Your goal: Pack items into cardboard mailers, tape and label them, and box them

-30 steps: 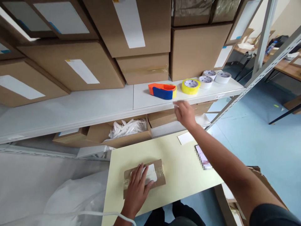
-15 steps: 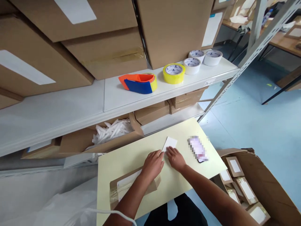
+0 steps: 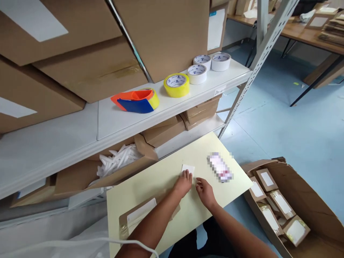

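My left hand [image 3: 183, 183] rests with its fingers flat on the near edge of a small white paper slip [image 3: 188, 168] on the pale yellow board [image 3: 150, 186]. My right hand [image 3: 204, 190] is just right of it, fingers curled in a pinch near the slip's corner; what it holds, if anything, is hidden. A small brown taped parcel with a white label [image 3: 139, 214] lies on the board under my left forearm. A phone [image 3: 219, 171] lies to the right of the slip.
A white shelf [image 3: 80, 129] carries an orange-and-blue tape dispenser [image 3: 135, 101], a yellow tape roll [image 3: 176, 84] and three white rolls [image 3: 209, 63]. Cardboard boxes stand above. An open carton [image 3: 303, 200] with several small parcels sits on the blue floor at right.
My right hand came back from the shelf edge to the board; my left hand left the parcel and moved onto the paper slip. The view swung right and down.
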The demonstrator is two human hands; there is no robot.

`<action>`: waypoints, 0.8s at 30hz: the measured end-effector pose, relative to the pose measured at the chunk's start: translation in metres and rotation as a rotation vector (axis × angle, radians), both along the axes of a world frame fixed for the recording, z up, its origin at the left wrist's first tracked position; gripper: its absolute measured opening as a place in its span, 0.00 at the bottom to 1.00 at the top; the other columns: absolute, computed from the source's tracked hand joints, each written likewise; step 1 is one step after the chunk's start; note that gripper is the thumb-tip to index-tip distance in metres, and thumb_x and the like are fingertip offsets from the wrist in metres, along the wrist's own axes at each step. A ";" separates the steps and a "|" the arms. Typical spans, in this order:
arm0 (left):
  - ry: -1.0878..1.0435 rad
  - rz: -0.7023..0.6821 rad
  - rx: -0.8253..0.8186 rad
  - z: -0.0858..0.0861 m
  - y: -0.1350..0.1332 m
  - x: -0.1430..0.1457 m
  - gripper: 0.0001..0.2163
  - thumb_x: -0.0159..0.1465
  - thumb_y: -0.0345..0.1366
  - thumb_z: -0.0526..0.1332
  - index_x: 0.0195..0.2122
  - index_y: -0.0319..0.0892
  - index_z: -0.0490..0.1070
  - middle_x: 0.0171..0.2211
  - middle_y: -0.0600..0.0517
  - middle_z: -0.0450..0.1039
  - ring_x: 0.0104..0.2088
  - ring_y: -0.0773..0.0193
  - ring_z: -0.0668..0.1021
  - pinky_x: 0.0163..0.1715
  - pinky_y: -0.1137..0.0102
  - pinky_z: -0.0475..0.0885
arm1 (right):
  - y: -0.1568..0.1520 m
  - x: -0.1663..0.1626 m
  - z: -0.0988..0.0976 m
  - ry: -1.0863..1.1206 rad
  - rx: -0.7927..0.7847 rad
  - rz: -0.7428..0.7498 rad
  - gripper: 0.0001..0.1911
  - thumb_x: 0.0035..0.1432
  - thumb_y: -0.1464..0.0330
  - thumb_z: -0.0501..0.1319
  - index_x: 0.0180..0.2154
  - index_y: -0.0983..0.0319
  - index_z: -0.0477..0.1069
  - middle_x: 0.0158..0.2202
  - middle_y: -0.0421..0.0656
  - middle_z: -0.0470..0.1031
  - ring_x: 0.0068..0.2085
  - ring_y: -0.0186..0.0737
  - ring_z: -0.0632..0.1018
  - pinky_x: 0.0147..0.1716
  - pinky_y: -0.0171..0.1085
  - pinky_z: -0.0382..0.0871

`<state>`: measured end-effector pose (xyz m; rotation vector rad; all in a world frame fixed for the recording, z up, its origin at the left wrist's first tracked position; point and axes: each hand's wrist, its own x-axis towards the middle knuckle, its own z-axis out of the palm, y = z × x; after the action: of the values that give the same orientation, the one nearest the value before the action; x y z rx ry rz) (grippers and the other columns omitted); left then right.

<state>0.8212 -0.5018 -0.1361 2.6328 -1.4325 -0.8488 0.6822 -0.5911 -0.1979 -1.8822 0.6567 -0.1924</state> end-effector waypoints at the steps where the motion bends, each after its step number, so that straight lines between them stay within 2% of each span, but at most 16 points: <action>1: 0.040 0.007 -0.015 0.003 0.003 0.002 0.19 0.58 0.28 0.62 0.52 0.35 0.76 0.59 0.30 0.70 0.60 0.40 0.72 0.53 0.55 0.68 | 0.000 -0.002 -0.002 -0.009 0.045 -0.045 0.20 0.64 0.65 0.53 0.55 0.61 0.72 0.51 0.52 0.80 0.45 0.51 0.84 0.43 0.50 0.82; 4: 0.146 0.095 -0.066 0.012 0.010 0.014 0.05 0.60 0.32 0.62 0.34 0.42 0.78 0.39 0.41 0.81 0.44 0.50 0.81 0.45 0.63 0.71 | -0.001 -0.007 -0.006 -0.026 0.143 -0.117 0.21 0.64 0.61 0.54 0.55 0.60 0.72 0.51 0.53 0.80 0.45 0.52 0.84 0.43 0.51 0.82; 7: 0.217 0.278 -0.144 0.017 0.009 0.026 0.10 0.62 0.37 0.61 0.24 0.44 0.73 0.25 0.48 0.76 0.33 0.56 0.80 0.39 0.66 0.71 | -0.006 -0.006 -0.003 0.022 0.186 -0.139 0.21 0.65 0.60 0.54 0.55 0.60 0.71 0.52 0.53 0.80 0.44 0.52 0.84 0.43 0.51 0.81; 10: 0.322 0.503 -0.229 0.018 0.005 0.037 0.13 0.60 0.42 0.64 0.22 0.42 0.71 0.21 0.53 0.73 0.29 0.60 0.77 0.32 0.70 0.72 | -0.016 -0.001 0.008 0.049 0.115 -0.150 0.22 0.65 0.61 0.53 0.57 0.61 0.70 0.54 0.54 0.78 0.46 0.53 0.83 0.44 0.51 0.81; 12: 0.408 0.670 -0.285 0.019 0.004 0.049 0.12 0.61 0.44 0.63 0.27 0.41 0.74 0.25 0.53 0.75 0.28 0.63 0.77 0.28 0.72 0.74 | -0.021 0.004 0.019 0.039 -0.021 -0.120 0.22 0.65 0.63 0.52 0.58 0.62 0.69 0.57 0.54 0.75 0.54 0.53 0.79 0.50 0.52 0.78; 15: 0.499 0.910 -0.361 0.025 0.014 0.072 0.14 0.64 0.46 0.61 0.40 0.39 0.76 0.33 0.50 0.79 0.29 0.65 0.79 0.26 0.72 0.77 | -0.025 0.021 0.035 0.030 -0.261 0.074 0.24 0.65 0.67 0.53 0.61 0.62 0.67 0.64 0.53 0.68 0.63 0.53 0.71 0.59 0.53 0.70; 18: 0.518 1.084 -0.407 0.035 0.033 0.095 0.14 0.64 0.45 0.64 0.42 0.39 0.74 0.37 0.47 0.79 0.33 0.65 0.80 0.29 0.71 0.80 | -0.023 0.047 0.043 0.056 -0.461 0.380 0.27 0.64 0.67 0.57 0.64 0.63 0.65 0.68 0.54 0.62 0.66 0.57 0.66 0.63 0.55 0.63; 21: 0.490 1.171 -0.407 0.041 0.056 0.106 0.11 0.63 0.40 0.65 0.42 0.39 0.73 0.40 0.46 0.79 0.36 0.63 0.80 0.30 0.71 0.80 | -0.025 0.076 0.042 0.153 -0.604 0.637 0.30 0.63 0.65 0.60 0.65 0.64 0.64 0.70 0.56 0.58 0.69 0.61 0.60 0.67 0.59 0.54; 24: 0.436 1.191 -0.374 0.039 0.071 0.110 0.09 0.63 0.35 0.63 0.44 0.40 0.72 0.40 0.47 0.78 0.36 0.63 0.80 0.28 0.73 0.78 | -0.039 0.098 0.042 0.245 -0.717 0.778 0.28 0.65 0.68 0.56 0.65 0.66 0.64 0.71 0.56 0.57 0.71 0.61 0.55 0.68 0.62 0.46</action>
<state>0.9313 -0.4310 -0.0970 2.1842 0.1519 -0.7564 0.7801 -0.6302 -0.1562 -2.7367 -0.0596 0.3611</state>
